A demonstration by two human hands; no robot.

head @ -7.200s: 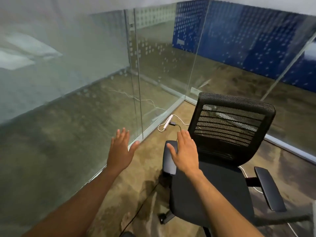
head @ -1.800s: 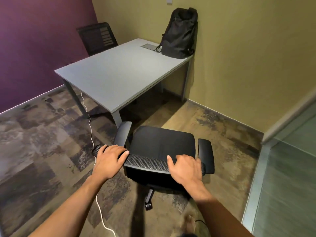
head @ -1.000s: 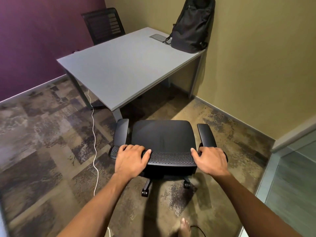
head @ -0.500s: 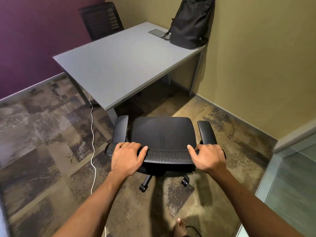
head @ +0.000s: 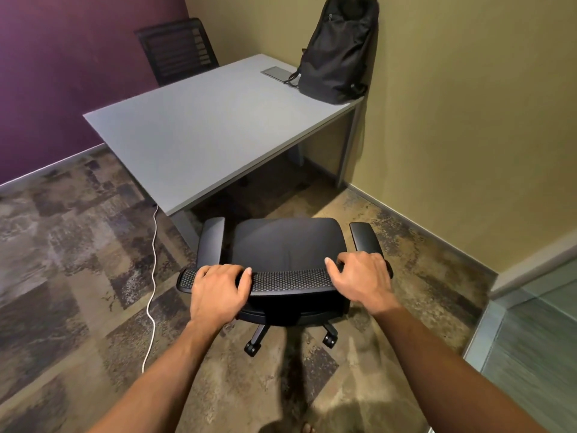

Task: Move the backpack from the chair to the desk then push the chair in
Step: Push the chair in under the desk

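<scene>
at far left, patterned carpet [head: 71, 276], with a white cable [head: 153, 276] trailing from under the desk corner down past the chair's left side. further in, a second dark mesh chair [head: 178, 48] tucked at the far edge of the grey desk [head: 199, 132], against the purple wall. in the middle foreground, the black office chair [head: 285, 245], seat empty and facing the desk, front edge just short of the desk's near edge, not yet under it. left hand [head: 217, 292] clamped over the left part of the mesh backrest top, fingers [head: 218, 271] curled over the rim, thumb along the near face. right hand [head: 362, 279] clamped likewise on the right end of the same rim, fingers wrapped over it, just behind the right armrest. further right and back, the backpack [head: 338, 51] standing upright on the desk's far right corner, leaning on the yellow wall, beside a flat grey panel [head: 278, 71] set in the top. so, by the look of it: first step done, second step in hand. next move likely a straight, even push from both hands, rolling the castors forward so the seat slides under the top; probably a slight steer rightward needed, since the near desk leg sits close to the left armrest, and the cable lies near the left castors. glass partition [head: 537, 348] at far right, well clear of the chair.
</scene>
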